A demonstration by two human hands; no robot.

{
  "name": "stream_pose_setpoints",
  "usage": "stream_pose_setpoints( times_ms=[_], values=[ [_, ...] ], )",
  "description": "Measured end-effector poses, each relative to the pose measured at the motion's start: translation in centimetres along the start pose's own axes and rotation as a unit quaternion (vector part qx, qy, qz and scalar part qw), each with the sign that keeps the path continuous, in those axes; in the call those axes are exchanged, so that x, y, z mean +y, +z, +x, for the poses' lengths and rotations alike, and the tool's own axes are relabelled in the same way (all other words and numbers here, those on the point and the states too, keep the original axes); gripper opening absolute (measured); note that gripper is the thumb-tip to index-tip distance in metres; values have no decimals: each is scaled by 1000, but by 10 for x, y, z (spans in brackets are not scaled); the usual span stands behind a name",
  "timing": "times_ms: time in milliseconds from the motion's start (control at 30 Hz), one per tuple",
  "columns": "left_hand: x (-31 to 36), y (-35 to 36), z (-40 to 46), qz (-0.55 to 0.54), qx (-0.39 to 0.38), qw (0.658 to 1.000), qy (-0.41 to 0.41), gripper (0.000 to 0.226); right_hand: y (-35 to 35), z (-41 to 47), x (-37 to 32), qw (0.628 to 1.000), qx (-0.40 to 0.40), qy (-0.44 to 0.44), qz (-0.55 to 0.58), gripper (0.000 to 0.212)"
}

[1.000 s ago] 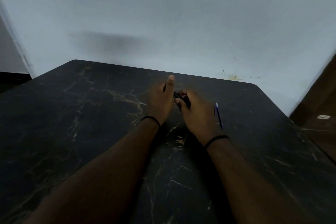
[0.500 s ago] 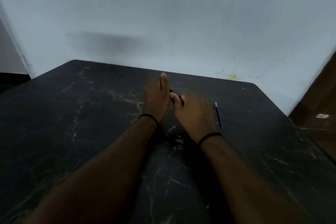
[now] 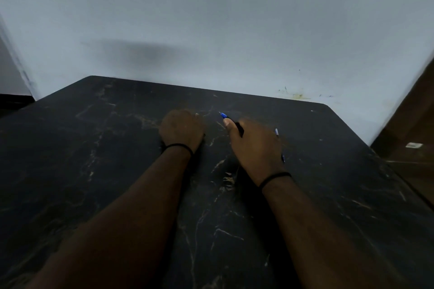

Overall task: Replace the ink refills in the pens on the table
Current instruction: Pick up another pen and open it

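My right hand [image 3: 256, 145] grips a dark pen [image 3: 231, 122] whose blue tip points up and to the left, over the black marbled table [image 3: 94, 171]. My left hand [image 3: 182, 128] rests closed as a fist on the table, a little apart from the right; I cannot see what is inside it. A second blue pen [image 3: 277, 132] lies on the table just right of my right hand, partly hidden behind it.
A pale wall [image 3: 211, 30] stands right behind the table's far edge. The table's right edge drops off to a brown floor [image 3: 413, 148]. Both wrists wear a thin black band.
My hands were together on the pen; now they have separated. The left hand has curled into a fist and the right holds the pen alone, its blue tip now showing.
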State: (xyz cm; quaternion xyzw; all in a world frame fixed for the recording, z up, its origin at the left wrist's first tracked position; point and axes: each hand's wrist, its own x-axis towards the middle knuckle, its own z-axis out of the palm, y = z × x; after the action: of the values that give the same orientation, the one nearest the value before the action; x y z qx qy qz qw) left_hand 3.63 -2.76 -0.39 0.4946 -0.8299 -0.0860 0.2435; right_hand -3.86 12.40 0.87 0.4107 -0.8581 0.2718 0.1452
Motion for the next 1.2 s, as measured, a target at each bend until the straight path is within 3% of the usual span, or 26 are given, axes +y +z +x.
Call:
stream_pose_setpoints(
  times_ms=[67, 167, 267, 333, 433, 567, 667, 733, 800, 900, 1000, 1200],
  values=[
    [-1, 3, 3, 71, -20, 997, 0, 44, 0, 0, 0, 1000, -7, 2, -3, 52],
    [-3, 4, 5, 47, -22, 997, -63, 53, -2, 0, -2, 1000, -23, 0, 7, 50],
    [0, 2, 2, -14, 75, 996, -34, 51, -3, 1, -3, 998, -35, 10, 45, 42],
    [5, -3, -1, -143, 145, 979, 29, 37, -4, 1, -3, 996, -19, 21, 88, 31],
    [21, -9, -9, -422, 132, 896, 45, 17, -4, 3, -3, 984, -11, 36, 177, 31],
    [29, -10, -15, -645, -56, 762, -7, 28, 1, 2, 0, 946, -17, 61, 317, 28],
    [25, -10, -14, -687, -210, 696, 20, 38, 5, 5, 0, 887, -69, 107, 444, 32],
    [24, -9, -13, -697, -288, 655, 47, 38, 4, 6, -1, 798, -164, 142, 563, 34],
    [22, -9, -11, -701, -337, 625, 66, 36, 1, 7, 2, 706, -248, 161, 643, 33],
    [18, -10, -9, -714, -366, 591, 85, 34, 0, 9, 7, 653, -298, 165, 677, 32],
    [19, -11, -10, -725, -339, 595, 79, 28, 3, 10, 4, 675, -285, 163, 661, 31],
    [22, -11, -12, -737, -299, 603, 59, 26, 6, 7, -4, 784, -187, 129, 577, 31]
  ],
)
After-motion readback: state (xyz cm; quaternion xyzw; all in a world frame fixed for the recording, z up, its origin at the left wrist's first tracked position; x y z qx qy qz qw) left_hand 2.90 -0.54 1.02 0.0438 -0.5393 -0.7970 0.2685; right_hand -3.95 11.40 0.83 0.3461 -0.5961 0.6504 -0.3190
